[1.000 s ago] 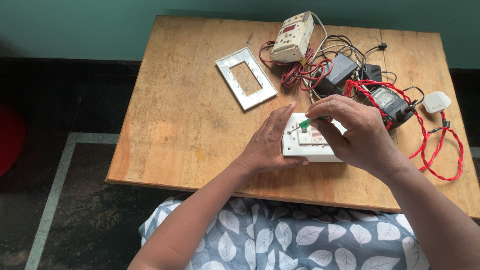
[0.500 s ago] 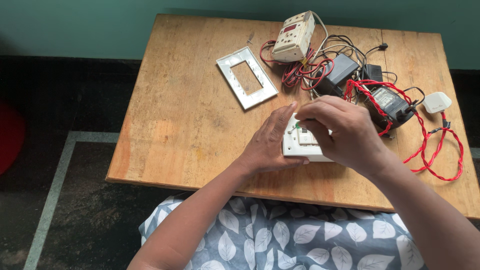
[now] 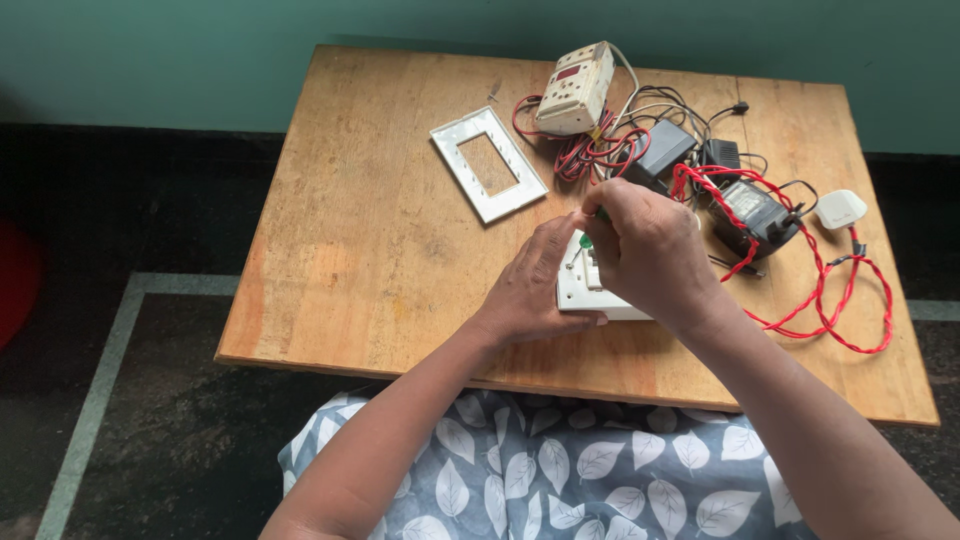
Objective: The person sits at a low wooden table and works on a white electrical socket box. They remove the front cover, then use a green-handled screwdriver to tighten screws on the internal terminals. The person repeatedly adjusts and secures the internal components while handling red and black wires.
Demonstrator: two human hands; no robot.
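Overhead, the wooden surface (image 3: 380,250) fills most of the view; its left half is bare wood, so that side has room to shift things, while the far right corner is crowded. Its near edge runs just above the person's lap, and the white switch plate (image 3: 585,295) lies close to that edge, within easy reach of both arms.

Left hand (image 3: 535,290): laid over the plate's left side, fingers closed down on it, apparently to pin it flat against the wood. Right hand (image 3: 650,250): hunched above the plate, fingers pinched shut on a small green-tipped tool (image 3: 586,240) that points down at the plate's upper left; the tip's contact is hidden.

Behind the hands, well apart from them: a white rectangular frame (image 3: 488,165) lying flat with its open centre showing wood. Right of it, touching or overlapping, a cream socket box (image 3: 575,90), black adapters (image 3: 755,215), a tangle of red wire (image 3: 800,290) looping toward the right edge, and a white plug (image 3: 840,208).
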